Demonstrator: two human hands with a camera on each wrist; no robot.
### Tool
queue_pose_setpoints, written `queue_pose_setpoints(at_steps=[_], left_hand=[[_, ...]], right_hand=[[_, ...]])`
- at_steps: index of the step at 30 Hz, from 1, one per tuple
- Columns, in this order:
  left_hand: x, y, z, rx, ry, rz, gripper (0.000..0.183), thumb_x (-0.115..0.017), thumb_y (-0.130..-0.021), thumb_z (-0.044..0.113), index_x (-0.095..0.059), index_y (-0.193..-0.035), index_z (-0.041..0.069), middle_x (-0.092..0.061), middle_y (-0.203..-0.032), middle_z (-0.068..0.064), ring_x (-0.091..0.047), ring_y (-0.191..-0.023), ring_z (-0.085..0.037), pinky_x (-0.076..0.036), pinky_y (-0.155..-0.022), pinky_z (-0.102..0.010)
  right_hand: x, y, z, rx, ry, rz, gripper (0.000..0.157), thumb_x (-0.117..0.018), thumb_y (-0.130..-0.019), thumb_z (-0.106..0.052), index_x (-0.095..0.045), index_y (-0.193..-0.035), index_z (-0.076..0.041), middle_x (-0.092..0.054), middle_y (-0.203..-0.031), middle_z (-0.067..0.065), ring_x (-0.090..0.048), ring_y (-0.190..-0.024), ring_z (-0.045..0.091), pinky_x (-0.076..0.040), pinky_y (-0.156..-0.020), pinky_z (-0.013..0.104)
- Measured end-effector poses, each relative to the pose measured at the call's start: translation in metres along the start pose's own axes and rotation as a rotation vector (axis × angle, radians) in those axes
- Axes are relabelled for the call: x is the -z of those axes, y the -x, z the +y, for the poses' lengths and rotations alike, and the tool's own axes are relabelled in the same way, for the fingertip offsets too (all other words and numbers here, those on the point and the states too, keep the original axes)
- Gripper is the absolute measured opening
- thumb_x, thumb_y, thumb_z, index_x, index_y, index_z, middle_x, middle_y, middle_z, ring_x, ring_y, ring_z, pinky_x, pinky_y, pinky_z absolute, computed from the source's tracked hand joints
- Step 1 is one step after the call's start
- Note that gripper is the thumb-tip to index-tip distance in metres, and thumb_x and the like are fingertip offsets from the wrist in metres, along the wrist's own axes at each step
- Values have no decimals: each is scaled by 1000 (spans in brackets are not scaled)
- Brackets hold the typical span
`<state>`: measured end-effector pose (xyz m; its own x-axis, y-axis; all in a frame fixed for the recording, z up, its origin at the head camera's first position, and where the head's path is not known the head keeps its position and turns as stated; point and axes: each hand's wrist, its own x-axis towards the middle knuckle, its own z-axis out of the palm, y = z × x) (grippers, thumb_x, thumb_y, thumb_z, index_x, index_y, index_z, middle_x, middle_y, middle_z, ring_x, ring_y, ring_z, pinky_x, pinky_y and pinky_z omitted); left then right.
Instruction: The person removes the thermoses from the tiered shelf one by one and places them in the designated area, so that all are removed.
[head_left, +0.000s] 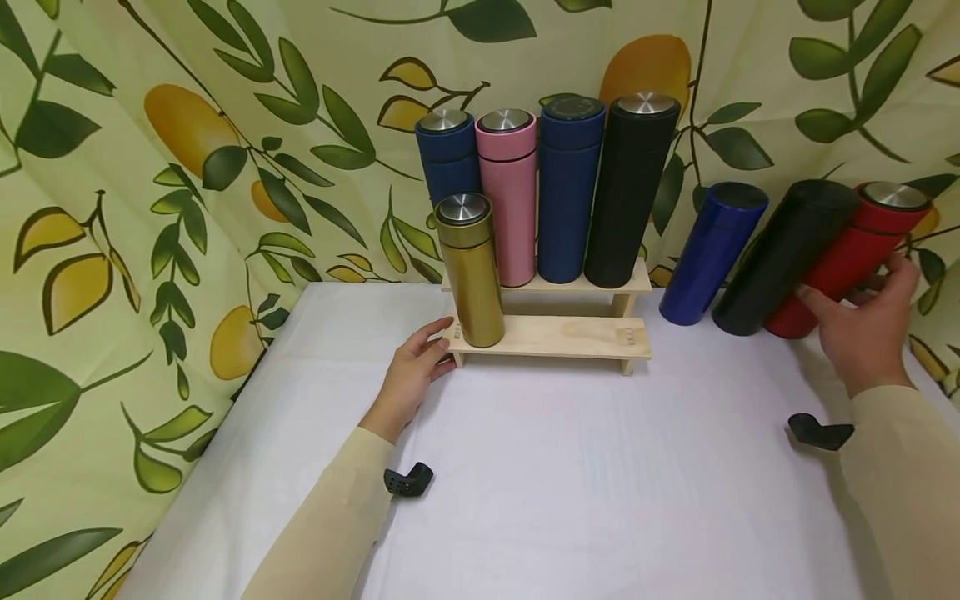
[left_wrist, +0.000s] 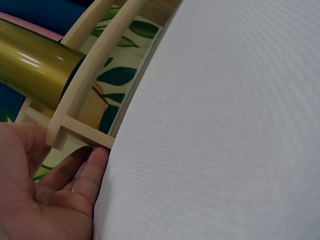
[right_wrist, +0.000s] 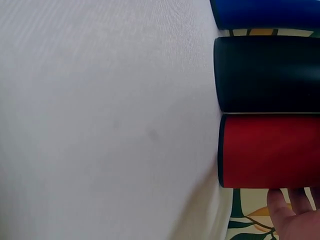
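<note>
My right hand [head_left: 870, 333] holds the red steel-capped flask [head_left: 832, 262] at the right of the frame, thumb on the near side and fingers round its right side; I can't tell whether its base is off the cloth. My left hand [head_left: 408, 375] grips the left end of the lower step of the two-step wooden rack [head_left: 562, 336], near the centre.

By my count, five flasks are already up on the rack: at the back, from left, the short navy flask [head_left: 450, 158], pink flask [head_left: 510, 208], taller navy flask [head_left: 570, 200] and tall black flask [head_left: 633, 192]; on the left of the front step, the gold flask [head_left: 472, 279]. Three look left over: the red one, the black-lidded black flask [head_left: 783, 258] and the glossy blue flask [head_left: 712, 254].

The black-lidded one stands just beside the red, crowding its left; both it and the blue one lie between my right hand and the rack. The gold flask hides the short navy one's lower part. White cloth [head_left: 600, 467] covers the table, and a leaf-print curtain [head_left: 300, 150] hangs behind.
</note>
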<state>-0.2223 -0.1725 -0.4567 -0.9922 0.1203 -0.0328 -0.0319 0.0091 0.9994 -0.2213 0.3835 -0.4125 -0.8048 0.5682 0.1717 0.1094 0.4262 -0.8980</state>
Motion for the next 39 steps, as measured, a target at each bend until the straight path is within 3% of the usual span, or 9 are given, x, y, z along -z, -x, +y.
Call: queue_pose_setpoints(at_steps=[9,12,19,24,29,32,36,39], left_hand=[[0,1,0,3,10,1,45,-55,-115,12,-56,-160,13,-54,-153,-22,-59,-134,-36,-54,-109,-42],[-1,2,1,6,11,-1,45,-55,-115,11,-56,-160,14,-54,-154,-22,-60,-134,-36,-54,-109,-42],[-1,3,2,-2,12,0,45,-55,-115,12,-57,-159,14,-53,-155,-21,-60,-135,-36,-54,-109,-42],[0,3,1,-1,19,-1,45,-55,-115,12,-56,-160,13,-53,-155,-23,-59,-135,-37,-54,-109,-42],[1,3,0,0,20,5,45,-54,-115,12,-55,-160,13,-53,-155,-23,-59,-135,-37,-54,-109,-42],[1,3,-1,2,11,7,45,-54,-115,13,-55,-160,13,-53,-155,-23,-59,-135,-37,-55,-108,-42],[1,2,-1,4,4,8,45,-54,-115,13,-55,-160,14,-53,-155,-23,-60,-135,-37,-55,-108,-42],[0,2,0,-1,5,0,45,-54,-115,14,-55,-161,14,-53,-155,-23,-59,-135,-36,-54,-109,-42]], right_hand=[[9,7,-2,12,1,-24,83,-68,-108,-23,-13,-169,-38,-27,-173,0,-41,-139,5,-38,-121,33],[14,10,-8,11,4,6,78,-66,-110,-26,-16,-168,-39,-31,-171,-4,-41,-138,3,-38,-120,30],[31,16,-35,74,-7,156,61,-61,-113,-30,-31,-166,-36,-44,-143,-20,-47,-120,-7,-38,-116,21],[38,27,-55,83,-92,204,48,-53,-117,-33,-41,-163,-34,-52,-140,-18,-54,-118,-4,-40,-116,24],[37,34,-66,196,-168,199,43,-47,-119,-31,-44,-161,-28,-56,-145,-9,-58,-128,6,-40,-118,28],[35,36,-72,247,-206,160,42,-44,-119,-30,-44,-161,-25,-58,-148,-3,-59,-128,10,-45,-115,29],[28,42,-78,315,-413,25,42,-50,-118,-24,-45,-159,-16,-58,-145,6,-60,-122,16,-51,-105,23],[18,49,-82,369,-655,-105,44,-60,-114,-19,-47,-155,-8,-57,-142,15,-62,-121,23,-54,-100,23]])
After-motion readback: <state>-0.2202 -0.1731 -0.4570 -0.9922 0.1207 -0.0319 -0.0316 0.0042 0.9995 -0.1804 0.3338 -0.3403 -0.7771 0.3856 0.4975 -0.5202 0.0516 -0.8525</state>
